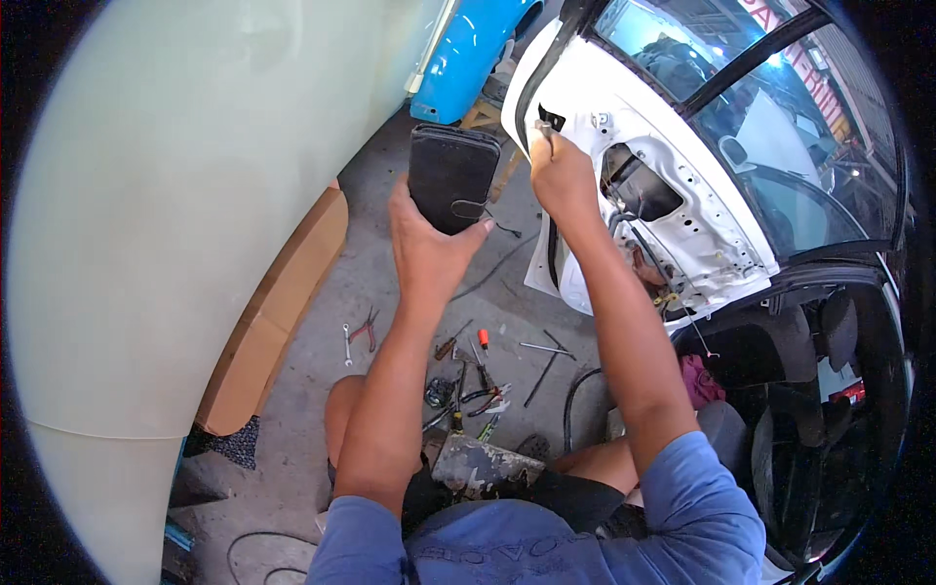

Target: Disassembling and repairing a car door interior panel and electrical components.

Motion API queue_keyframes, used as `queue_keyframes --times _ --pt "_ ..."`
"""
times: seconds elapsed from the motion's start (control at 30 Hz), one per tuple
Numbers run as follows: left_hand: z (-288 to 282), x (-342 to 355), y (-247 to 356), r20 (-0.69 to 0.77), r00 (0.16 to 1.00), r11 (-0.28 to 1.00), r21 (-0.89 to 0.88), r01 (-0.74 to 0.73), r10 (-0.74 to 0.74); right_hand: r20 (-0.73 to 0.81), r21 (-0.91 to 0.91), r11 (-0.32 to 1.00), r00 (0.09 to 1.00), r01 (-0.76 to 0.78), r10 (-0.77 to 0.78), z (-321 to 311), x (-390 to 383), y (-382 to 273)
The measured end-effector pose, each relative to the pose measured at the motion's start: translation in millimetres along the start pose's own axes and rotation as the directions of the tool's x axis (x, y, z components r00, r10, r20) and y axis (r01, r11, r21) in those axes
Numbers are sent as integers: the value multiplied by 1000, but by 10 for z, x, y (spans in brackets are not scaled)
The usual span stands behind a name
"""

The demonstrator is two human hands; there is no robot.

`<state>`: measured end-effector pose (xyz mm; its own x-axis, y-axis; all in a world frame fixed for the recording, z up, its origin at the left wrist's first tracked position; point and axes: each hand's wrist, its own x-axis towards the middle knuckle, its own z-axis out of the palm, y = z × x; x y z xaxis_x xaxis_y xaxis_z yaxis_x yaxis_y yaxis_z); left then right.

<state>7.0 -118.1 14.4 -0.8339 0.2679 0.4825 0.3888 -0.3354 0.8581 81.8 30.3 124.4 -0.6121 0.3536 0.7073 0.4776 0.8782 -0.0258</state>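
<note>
My left hand (pixel 429 234) is wrapped round the lower end of a phone in a black flip case (pixel 452 175), holding it up in front of me. The case's cover side faces me, with a small strap loop near its lower edge. Farther right, my right hand (pixel 565 180) is closed at the edge of a white car door (pixel 682 234), beside the black rubber seal (pixel 525 102). Whatever its fingers pinch there is hidden from me. The door's inner panel is bare metal, with a large opening (pixel 643 185) and loose cables.
On the concrete floor lie pliers (pixel 366 330), a wrench (pixel 346 344), a red-handled screwdriver (pixel 483 339), a T-handle wrench (pixel 549 366) and several other tools. A long cardboard box (pixel 283 312) stands beside a large pale panel (pixel 195 214) at left. A blue car panel (pixel 468 58) is at the back.
</note>
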Motion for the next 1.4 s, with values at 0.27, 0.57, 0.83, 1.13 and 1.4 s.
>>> queue_keyframes --times 0.27,0.57,0.83,1.13,1.4 --pt "-90 -19 42 32 997 997 23 72 -72 212 513 677 842 -527 495 -78 27 -70" --pt "-76 -18 32 12 999 999 -21 33 -33 85 670 676 937 -306 339 -20 -37 165" --pt "-88 -37 35 -18 1000 999 34 -2 3 254 -544 770 940 333 -228 -122 0 -41" --pt "-132 -55 83 25 997 997 9 77 -77 124 555 756 934 -346 336 187 -102 -40" --pt "-113 -58 82 11 997 997 35 70 -70 -74 207 967 984 -145 163 22 -24 160"
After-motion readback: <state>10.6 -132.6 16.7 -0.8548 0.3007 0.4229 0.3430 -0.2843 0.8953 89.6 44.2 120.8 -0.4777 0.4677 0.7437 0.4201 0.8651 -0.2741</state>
